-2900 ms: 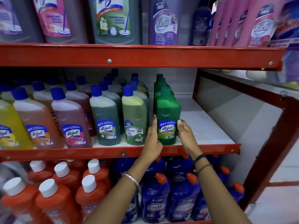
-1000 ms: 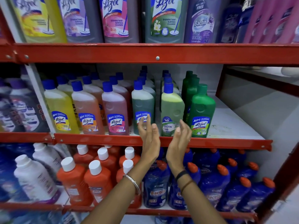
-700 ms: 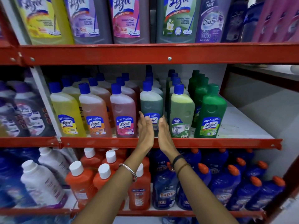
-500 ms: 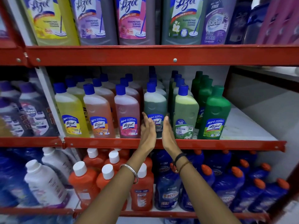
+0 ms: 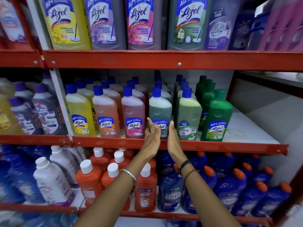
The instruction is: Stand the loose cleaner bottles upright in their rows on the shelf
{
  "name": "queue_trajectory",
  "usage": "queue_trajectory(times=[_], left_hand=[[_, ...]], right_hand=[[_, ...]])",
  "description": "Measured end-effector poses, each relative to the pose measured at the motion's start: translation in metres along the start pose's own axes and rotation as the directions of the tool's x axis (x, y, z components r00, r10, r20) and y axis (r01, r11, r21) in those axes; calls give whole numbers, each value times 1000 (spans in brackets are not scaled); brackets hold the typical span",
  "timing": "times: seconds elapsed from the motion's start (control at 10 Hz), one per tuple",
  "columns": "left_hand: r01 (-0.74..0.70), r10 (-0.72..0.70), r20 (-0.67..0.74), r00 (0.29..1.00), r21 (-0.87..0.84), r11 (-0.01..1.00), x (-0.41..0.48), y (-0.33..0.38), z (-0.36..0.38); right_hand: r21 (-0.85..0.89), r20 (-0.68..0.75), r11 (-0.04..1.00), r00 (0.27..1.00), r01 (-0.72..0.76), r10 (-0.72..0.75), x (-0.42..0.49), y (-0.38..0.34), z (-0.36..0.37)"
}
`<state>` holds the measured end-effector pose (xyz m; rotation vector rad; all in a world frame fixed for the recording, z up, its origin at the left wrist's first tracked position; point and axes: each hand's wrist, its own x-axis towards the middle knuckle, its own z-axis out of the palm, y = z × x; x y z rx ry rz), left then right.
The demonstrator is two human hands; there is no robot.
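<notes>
On the middle shelf, rows of blue-capped cleaner bottles stand upright: yellow, orange, pink, teal-green, light green Bactin and a green-capped green bottle. My left hand and my right hand flank the lower part of the front teal-green bottle. Palms face each other and the fingers are straight. No fingers wrap around the bottle. Every front bottle in view stands upright.
Bare white shelf board lies to the right of the green row. Large Lizol bottles fill the shelf above. Below stand orange bottles with white caps and blue Bactin bottles. A red upright bounds the bay on the right.
My hands left the green bottle at the right end and moved left to the teal-green bottle's sides. In the last half second they barely moved.
</notes>
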<state>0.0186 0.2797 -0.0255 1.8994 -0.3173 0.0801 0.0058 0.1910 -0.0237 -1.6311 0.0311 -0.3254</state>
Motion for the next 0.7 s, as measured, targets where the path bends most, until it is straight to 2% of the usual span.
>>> queue_trajectory(times=[0.1, 0.2, 0.3, 0.4, 0.5, 0.6, 0.7], left_hand=[[10, -10, 36, 999, 12, 1000, -4, 5, 0], [6, -8, 44, 999, 43, 999, -8, 4, -1], [-124, 144, -114, 983, 164, 979, -19, 15, -5], [-349, 421, -219, 880, 305, 886, -24, 56, -20], [-539, 686, -250, 683, 462, 704, -13, 126, -47], [-630, 828, -229, 512, 555, 543, 14, 209, -76], [-555, 860, -220, 461, 684, 473, 35, 274, -98]], right_hand=[[-36, 4, 999, 1000, -28, 28, -3, -4, -1], [-142, -12, 990, 1000, -14, 12, -11, -13, -3], [-303, -75, 939, 978, 164, -195, -30, -33, -11], [-409, -109, 835, 889, 368, -445, -36, -75, -26], [-480, -105, 680, 733, 555, -672, -22, -142, -44], [-558, -51, 498, 571, 665, -820, 10, -223, -61], [-677, -13, 395, 527, 621, -850, 40, -283, -74]])
